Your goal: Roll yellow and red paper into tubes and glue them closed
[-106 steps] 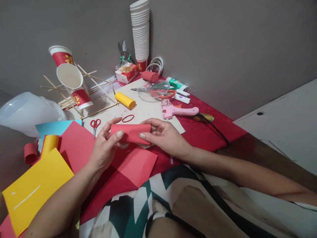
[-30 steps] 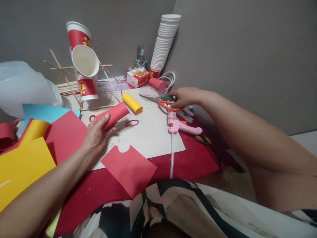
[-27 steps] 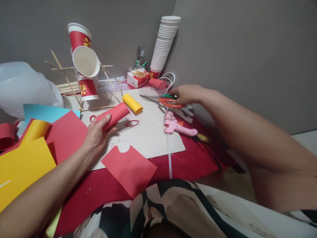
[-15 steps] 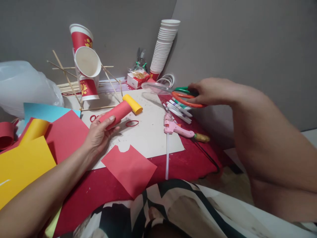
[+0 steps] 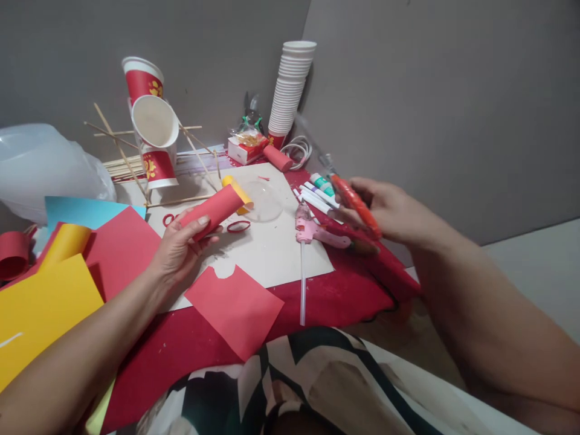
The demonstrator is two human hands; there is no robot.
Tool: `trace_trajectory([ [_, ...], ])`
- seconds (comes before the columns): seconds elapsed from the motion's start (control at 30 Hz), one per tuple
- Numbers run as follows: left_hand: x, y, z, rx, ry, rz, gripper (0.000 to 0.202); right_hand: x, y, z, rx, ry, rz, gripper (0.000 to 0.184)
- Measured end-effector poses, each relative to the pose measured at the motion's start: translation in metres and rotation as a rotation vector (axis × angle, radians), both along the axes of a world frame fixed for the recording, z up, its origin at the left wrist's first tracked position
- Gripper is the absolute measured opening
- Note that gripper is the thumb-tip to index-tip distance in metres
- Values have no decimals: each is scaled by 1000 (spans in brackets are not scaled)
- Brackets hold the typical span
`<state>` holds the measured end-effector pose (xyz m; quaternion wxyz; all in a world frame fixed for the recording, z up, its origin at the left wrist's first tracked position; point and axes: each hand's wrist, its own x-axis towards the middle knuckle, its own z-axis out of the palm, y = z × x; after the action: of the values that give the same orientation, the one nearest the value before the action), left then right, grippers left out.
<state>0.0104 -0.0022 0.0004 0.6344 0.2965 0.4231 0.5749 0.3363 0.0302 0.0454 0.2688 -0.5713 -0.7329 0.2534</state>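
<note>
My left hand (image 5: 177, 252) is wrapped round a rolled red paper tube (image 5: 212, 209), held just above the white card sheet (image 5: 272, 254). My right hand (image 5: 390, 211) grips a pair of scissors (image 5: 351, 196) with orange handles, raised in the air over the red table's right side; the blades point up toward the wall and look blurred. A yellow paper roll (image 5: 240, 192) lies just behind the red tube. A pink glue gun (image 5: 317, 232) lies on the card's right edge, below my right hand.
A cut red paper square (image 5: 235, 308) lies at the front. Red, yellow and blue sheets (image 5: 49, 290) are stacked left. A cup-and-skewer structure (image 5: 151, 139), a stack of cups (image 5: 287, 87), markers (image 5: 317, 196), a clear lid (image 5: 265, 202), small red scissors (image 5: 168, 219) and a red band (image 5: 238, 226) are about.
My right hand left the red tube, reached to the back right, picked up the orange-handled scissors and drew them back toward me. My left hand keeps the tube.
</note>
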Motion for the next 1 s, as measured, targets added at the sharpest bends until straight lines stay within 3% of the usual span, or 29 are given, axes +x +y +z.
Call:
trace_trajectory([
  [0.13, 5, -11, 8, 81, 151, -33, 42, -32, -20, -16, -109, 565, 173, 44],
  [0.23, 8, -21, 13, 154, 329, -130, 40, -56, -25, -23, -104, 744, 205, 42],
  [0.4, 11, -33, 19, 244, 505, -265, 45, -79, -26, -26, -143, 727, 241, 47],
  [0.57, 13, -32, 17, 188, 329, -228, 60, -95, -39, -37, -225, 634, 272, 42],
  [0.7, 17, -33, 10, 186, 213, -220, 47, -107, -46, -48, -179, 678, 238, 42],
  [1.0, 25, -45, 8, 202, 307, -196, 22, -109, -53, -54, -127, 643, 199, 34],
])
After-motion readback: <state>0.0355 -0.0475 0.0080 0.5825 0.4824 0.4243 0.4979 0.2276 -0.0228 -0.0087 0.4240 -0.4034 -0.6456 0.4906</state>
